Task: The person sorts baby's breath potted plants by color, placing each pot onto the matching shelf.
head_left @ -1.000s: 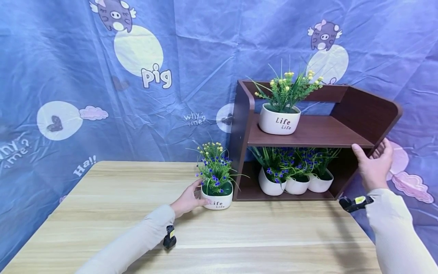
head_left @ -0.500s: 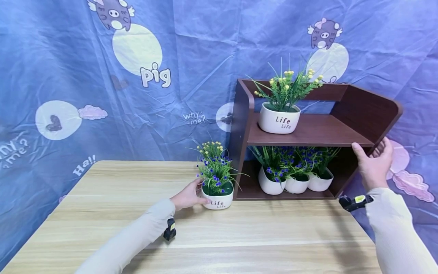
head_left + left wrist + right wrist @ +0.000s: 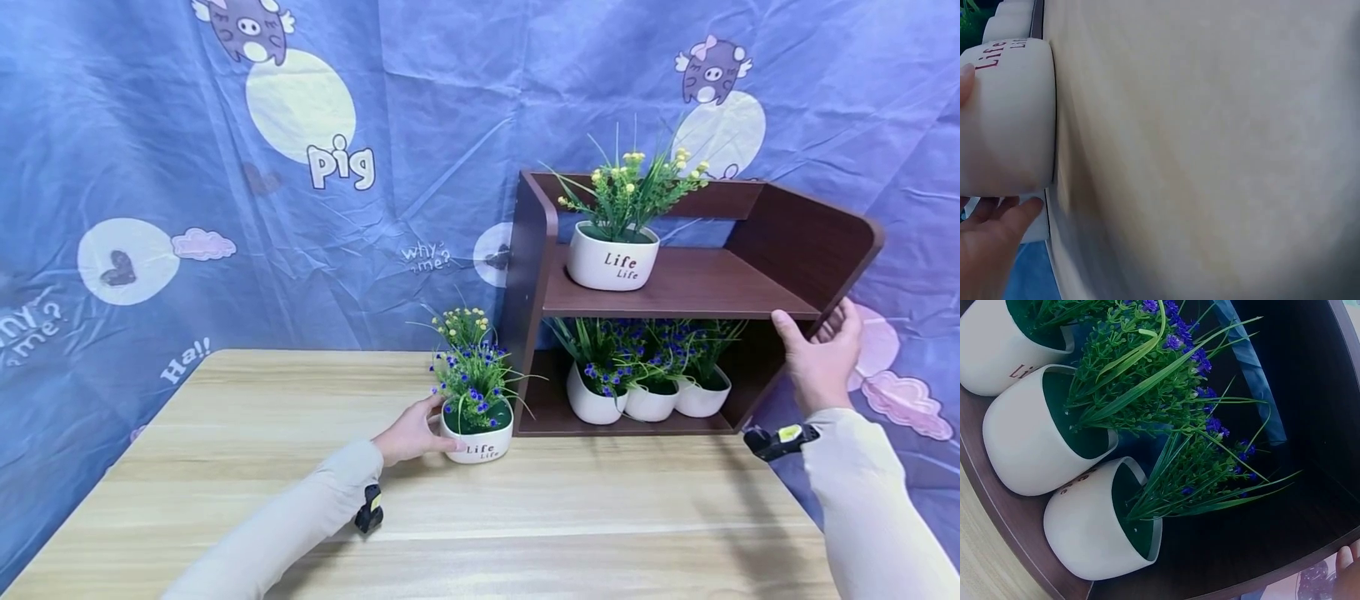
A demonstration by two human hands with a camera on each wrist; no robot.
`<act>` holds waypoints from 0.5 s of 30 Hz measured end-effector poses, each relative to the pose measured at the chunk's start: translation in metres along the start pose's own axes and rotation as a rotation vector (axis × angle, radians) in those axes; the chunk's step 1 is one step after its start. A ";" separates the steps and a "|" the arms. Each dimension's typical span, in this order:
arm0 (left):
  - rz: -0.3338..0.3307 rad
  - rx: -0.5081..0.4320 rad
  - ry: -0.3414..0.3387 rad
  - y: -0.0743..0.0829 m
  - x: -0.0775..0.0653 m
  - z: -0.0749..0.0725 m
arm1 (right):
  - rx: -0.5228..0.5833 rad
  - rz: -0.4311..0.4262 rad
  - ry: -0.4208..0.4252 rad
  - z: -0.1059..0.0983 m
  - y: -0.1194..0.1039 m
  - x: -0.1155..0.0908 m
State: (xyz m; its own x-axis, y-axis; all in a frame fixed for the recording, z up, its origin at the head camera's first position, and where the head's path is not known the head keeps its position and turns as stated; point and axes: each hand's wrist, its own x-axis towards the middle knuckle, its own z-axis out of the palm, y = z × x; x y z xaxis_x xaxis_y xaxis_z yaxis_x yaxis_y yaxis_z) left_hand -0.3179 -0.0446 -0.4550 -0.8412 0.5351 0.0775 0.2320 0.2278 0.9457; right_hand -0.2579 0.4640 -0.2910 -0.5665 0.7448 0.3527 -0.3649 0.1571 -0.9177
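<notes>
Flowerpot (image 3: 487,451): resting upright on the table (image 3: 285,483), just left of the shelf (image 3: 682,287). Left wrist view is cutting off its flowers; a second pot (image 3: 1036,225) is hiding behind it, barely showing. Flowerpot is showing rounded white walls, "Life" lettering, blue flowers. Left hand (image 3: 411,431) is clamping its side, thumb in front, other fingers partly hidden. Right hand (image 3: 823,357) is gripping the shelf's right side, some fingers disappearing behind the panel.

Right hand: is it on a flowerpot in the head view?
No, the right hand grips the brown shelf at its right side.
</notes>
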 end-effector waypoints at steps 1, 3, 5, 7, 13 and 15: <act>0.004 -0.006 0.001 0.001 -0.001 0.001 | 0.001 -0.001 0.000 0.000 -0.001 0.000; 0.013 0.003 0.006 0.003 -0.002 0.003 | -0.001 0.002 0.001 0.000 -0.002 -0.001; 0.019 0.020 0.014 0.006 -0.004 0.006 | 0.001 0.003 0.002 0.000 -0.003 -0.001; 0.024 0.029 0.021 0.008 -0.006 0.008 | 0.004 0.003 0.004 0.000 -0.003 -0.001; 0.020 0.036 0.031 0.011 -0.015 0.019 | 0.020 0.004 0.003 0.001 -0.003 -0.002; 0.018 0.040 0.038 0.012 -0.019 0.022 | 0.024 0.002 0.002 0.002 -0.003 -0.002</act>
State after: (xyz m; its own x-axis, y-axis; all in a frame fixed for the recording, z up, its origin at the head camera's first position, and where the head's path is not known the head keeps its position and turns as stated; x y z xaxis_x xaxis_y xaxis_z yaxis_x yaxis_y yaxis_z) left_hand -0.2885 -0.0339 -0.4520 -0.8546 0.5081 0.1073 0.2662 0.2511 0.9306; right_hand -0.2571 0.4611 -0.2889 -0.5654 0.7465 0.3507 -0.3815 0.1402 -0.9137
